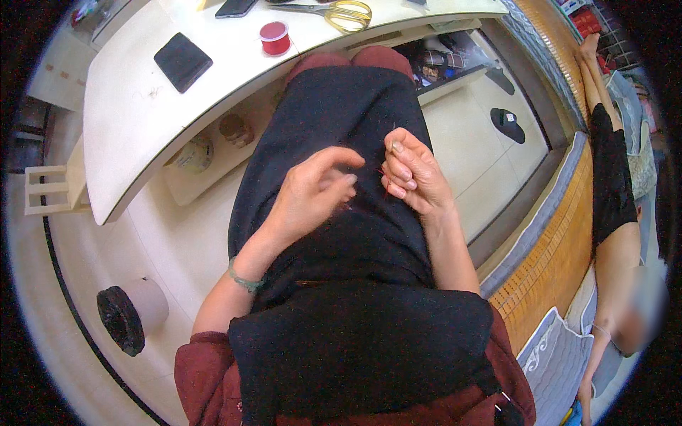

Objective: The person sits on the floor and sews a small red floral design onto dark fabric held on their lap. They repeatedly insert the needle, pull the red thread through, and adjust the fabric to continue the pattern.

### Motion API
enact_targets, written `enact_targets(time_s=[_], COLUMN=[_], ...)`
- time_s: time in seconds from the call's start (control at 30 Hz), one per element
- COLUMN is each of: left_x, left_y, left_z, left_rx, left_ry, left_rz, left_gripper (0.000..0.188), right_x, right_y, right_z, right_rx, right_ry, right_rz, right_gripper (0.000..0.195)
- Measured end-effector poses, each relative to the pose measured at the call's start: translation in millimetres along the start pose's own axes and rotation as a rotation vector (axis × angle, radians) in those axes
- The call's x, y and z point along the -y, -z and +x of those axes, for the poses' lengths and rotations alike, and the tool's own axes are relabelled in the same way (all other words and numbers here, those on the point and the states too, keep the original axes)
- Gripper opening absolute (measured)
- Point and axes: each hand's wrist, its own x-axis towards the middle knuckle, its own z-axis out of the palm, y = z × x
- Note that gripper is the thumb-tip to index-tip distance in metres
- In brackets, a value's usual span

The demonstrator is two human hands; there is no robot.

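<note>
My right hand is raised over my lap with thumb and forefinger pinched and the other fingers curled in. Loose red thread shows at those curled fingers. A very thin dark line, perhaps a needle, sticks up above the pinch; it is too fine to be sure. To its left, my left hand is blurred, forefinger and thumb bent and apart, with nothing visible between them. Black cloth covers my lap under both hands. A spool of red thread stands on the white table ahead.
Gold-handled scissors, a dark phone and a black flat device lie on the table. Below are an open drawer and a jar. A lined bin stands left. Another person's leg rests on the bed at right.
</note>
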Motion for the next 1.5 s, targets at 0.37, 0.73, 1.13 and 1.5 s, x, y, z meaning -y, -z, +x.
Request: enact_targets(time_s=[0.37,0.73,1.13,1.5], left_x=[11.6,14.4,21.7,-4.6], left_y=[-26.1,-22.6,-1.7,-37.6], left_z=[10.4,11.8,-2.9,-4.4], left_rx=[-0.041,-0.030,-0.111,-0.141], left_ry=[-0.269,-0.309,-0.020,-0.214], left_rz=[0.149,0.346,0.254,0.167], left_gripper=[0.029,0.009,0.010,0.027], right_x=[-3.8,-1.4,-1.6,-2.9], right_y=[3.5,2.0,7.8,-4.8], right_z=[-2.1,-4.3,-12.3,-12.2], right_rx=[0.009,0.012,0.032,-0.069], right_ry=[-0.050,-0.035,0.006,0.064], right_rz=[-0.017,-0.042,-0.047,-0.163], right_gripper=[0.008,0.009,0.008,0.008])
